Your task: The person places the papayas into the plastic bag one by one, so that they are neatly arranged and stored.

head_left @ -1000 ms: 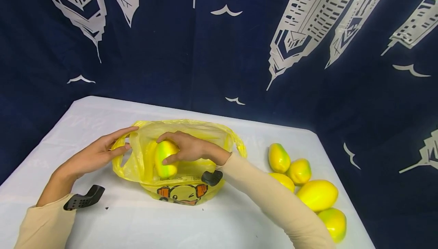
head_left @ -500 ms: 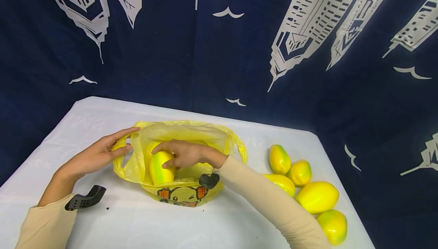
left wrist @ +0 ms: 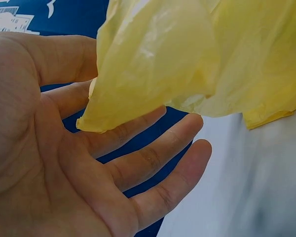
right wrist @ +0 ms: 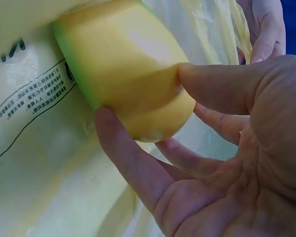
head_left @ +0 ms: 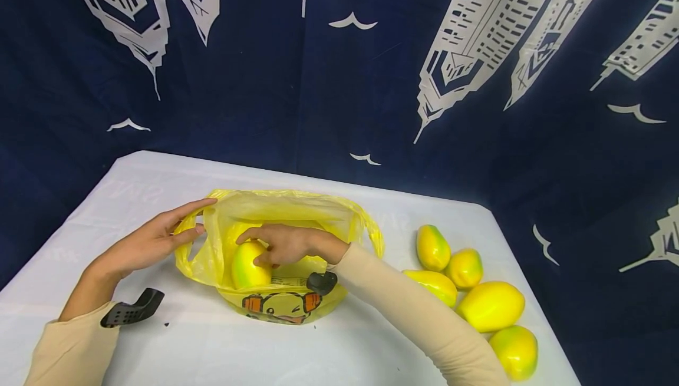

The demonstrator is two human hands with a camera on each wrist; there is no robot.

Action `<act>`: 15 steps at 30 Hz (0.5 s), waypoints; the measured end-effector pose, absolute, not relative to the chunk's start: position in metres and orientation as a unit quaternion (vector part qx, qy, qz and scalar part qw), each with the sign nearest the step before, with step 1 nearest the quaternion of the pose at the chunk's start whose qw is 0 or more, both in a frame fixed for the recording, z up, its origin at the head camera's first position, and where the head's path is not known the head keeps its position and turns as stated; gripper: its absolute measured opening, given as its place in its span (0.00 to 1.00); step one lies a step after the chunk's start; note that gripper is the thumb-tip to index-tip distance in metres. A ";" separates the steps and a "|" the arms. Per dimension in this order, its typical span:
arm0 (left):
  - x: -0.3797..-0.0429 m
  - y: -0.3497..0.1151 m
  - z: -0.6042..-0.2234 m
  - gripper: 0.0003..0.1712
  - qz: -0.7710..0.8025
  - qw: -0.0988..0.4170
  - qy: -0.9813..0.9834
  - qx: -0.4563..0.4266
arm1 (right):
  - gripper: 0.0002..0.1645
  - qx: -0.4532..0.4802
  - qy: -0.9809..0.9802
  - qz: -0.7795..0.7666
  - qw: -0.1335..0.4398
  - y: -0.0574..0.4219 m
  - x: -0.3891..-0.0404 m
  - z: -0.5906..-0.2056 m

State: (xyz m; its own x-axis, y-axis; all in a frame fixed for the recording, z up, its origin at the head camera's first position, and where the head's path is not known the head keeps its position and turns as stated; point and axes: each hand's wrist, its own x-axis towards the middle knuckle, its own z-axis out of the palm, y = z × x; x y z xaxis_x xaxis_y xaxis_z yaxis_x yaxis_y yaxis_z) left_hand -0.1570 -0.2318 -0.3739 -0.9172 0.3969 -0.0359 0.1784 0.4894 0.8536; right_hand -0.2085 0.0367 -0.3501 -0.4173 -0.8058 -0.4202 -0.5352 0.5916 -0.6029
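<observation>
A yellow plastic bag (head_left: 297, 197) with a cartoon face on its front stands open-mouthed on the table. Inside it, my right hand (head_left: 289, 243) grips a yellow-green mango (head_left: 250, 271). From the right wrist view, thumb and fingers lie around one end of this mango (right wrist: 126, 69), beside the bag's printed wall. My left hand (head_left: 143, 241) is at the bag's left handle (head_left: 183, 253), thumb and forefinger spread against the plastic. In the left wrist view its fingers (left wrist: 172, 197) are extended, and the yellow film hangs over part of them.
Several more mangoes (head_left: 492, 306) lie grouped on the table's right side, near the right sleeve (head_left: 408, 315). White cloth covers the table (head_left: 223, 356). A dark blue curtain (head_left: 318, 97) with white building prints hangs behind it.
My right hand has lowered the mango deeper into the bag and slightly left, and its near end has dipped behind the front rim. The left hand stays at the handle.
</observation>
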 end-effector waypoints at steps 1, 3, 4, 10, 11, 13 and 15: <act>-0.157 -0.232 -0.374 0.35 0.477 0.115 0.855 0.169 | 0.30 -0.409 0.822 -0.188 0.349 0.036 -0.208 -0.350; -0.156 -0.232 -0.373 0.35 0.477 0.114 0.855 0.169 | 0.30 -0.409 0.827 -0.177 0.342 0.035 -0.208 -0.350; -0.156 -0.233 -0.373 0.34 0.478 0.114 0.854 0.169 | 0.30 -0.410 0.830 -0.172 0.337 0.035 -0.209 -0.350; -0.157 -0.233 -0.373 0.35 0.478 0.116 0.854 0.168 | 0.30 -0.415 0.837 -0.153 0.321 0.035 -0.209 -0.351; -0.157 -0.233 -0.373 0.35 0.479 0.116 0.854 0.168 | 0.30 -0.415 0.837 -0.155 0.322 0.035 -0.210 -0.351; -0.157 -0.233 -0.373 0.35 0.480 0.117 0.853 0.168 | 0.30 -0.414 0.836 -0.156 0.325 0.035 -0.210 -0.352; -0.156 -0.233 -0.373 0.35 0.481 0.117 0.852 0.168 | 0.30 -0.413 0.836 -0.158 0.326 0.035 -0.210 -0.352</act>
State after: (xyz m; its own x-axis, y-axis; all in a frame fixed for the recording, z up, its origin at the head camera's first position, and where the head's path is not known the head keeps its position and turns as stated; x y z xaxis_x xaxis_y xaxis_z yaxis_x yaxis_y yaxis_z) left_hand -0.1562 -0.2333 -0.3735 -0.9159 0.3996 -0.0385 0.1737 0.4809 0.8594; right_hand -0.2100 0.0353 -0.3524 -0.4466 -0.7928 -0.4148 -0.5867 0.6095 -0.5331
